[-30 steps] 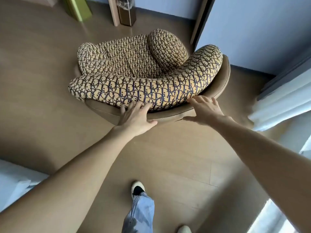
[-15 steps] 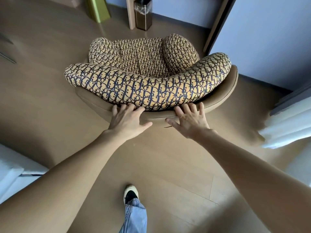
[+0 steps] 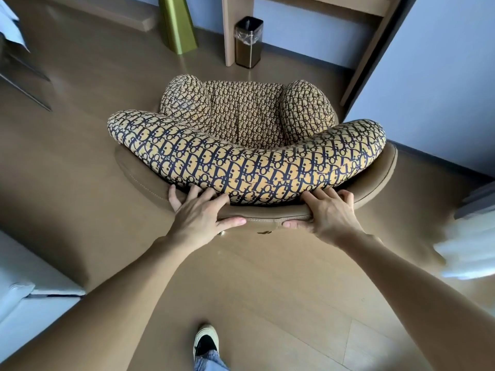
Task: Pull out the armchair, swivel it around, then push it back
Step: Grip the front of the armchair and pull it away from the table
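Observation:
The armchair (image 3: 249,145) stands on the wooden floor in the middle of the view, its back toward me and its seat facing the far wall. It has a tan leather shell and cushions in a yellow and dark-blue pattern. My left hand (image 3: 199,214) grips the top rim of the chair back, fingers over the edge under the cushion, thumb on the outer shell. My right hand (image 3: 328,214) grips the same rim a little to the right, in the same way.
A small metal waste bin (image 3: 247,42) stands by a wooden desk leg (image 3: 231,30) beyond the chair. A green object (image 3: 178,24) stands to its left. A blue wall (image 3: 439,84) is at right, white curtain (image 3: 471,253) at right edge, white bedding (image 3: 24,295) at lower left. My shoe (image 3: 205,341) is below.
The chair back has turned square to me, seat now facing the desk. Both hands went from resting flat on the rim to gripping it. The desk and bin have come further into view.

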Demonstrator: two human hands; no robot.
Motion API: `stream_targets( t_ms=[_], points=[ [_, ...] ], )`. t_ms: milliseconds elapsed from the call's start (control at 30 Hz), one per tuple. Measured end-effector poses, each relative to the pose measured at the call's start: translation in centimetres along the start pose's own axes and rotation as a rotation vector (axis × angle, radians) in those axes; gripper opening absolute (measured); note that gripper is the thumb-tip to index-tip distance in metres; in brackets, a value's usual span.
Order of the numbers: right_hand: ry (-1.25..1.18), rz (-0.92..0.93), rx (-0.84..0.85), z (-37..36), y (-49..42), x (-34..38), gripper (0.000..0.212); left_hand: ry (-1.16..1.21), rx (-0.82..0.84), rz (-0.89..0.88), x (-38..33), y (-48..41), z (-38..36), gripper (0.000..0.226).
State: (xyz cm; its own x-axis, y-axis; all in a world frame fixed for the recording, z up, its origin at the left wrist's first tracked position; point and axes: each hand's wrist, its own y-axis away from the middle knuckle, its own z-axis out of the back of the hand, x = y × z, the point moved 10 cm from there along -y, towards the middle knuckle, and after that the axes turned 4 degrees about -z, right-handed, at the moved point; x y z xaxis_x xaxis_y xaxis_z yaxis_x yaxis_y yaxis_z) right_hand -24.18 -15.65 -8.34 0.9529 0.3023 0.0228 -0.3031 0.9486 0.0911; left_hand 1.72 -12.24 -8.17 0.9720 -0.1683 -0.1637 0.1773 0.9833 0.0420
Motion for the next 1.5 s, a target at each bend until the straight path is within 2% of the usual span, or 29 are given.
stream_targets(
  t_ms=[333, 733, 900, 1167, 1500],
  points=[
    [-0.017, -0.041, -0.051, 0.4, -9.4, -0.1, 0.093, -0.021, -0.012, -0.048, 4.8, -9.4, 1.0, 0.086],
    [-0.032, -0.127, -0.117, 2.6, -25.5, 0.5, 0.098, -0.004, -0.039, -0.144, 12.9, -25.9, 3.5, 0.08],
    [-0.027, -0.163, -0.115, 3.3, -32.1, 1.5, 0.096, 0.012, -0.06, -0.178, 17.0, -32.6, 4.6, 0.085],
    [-0.027, -0.222, -0.103, 4.0, -41.0, 1.6, 0.103, 0.012, -0.012, -0.234, 21.1, -41.9, 5.6, 0.086],
    [-0.027, -0.276, -0.139, 4.6, -50.3, 0.7, 0.099, 0.008, 0.006, -0.282, 24.7, -52.2, 6.3, 0.085]
  ],
)
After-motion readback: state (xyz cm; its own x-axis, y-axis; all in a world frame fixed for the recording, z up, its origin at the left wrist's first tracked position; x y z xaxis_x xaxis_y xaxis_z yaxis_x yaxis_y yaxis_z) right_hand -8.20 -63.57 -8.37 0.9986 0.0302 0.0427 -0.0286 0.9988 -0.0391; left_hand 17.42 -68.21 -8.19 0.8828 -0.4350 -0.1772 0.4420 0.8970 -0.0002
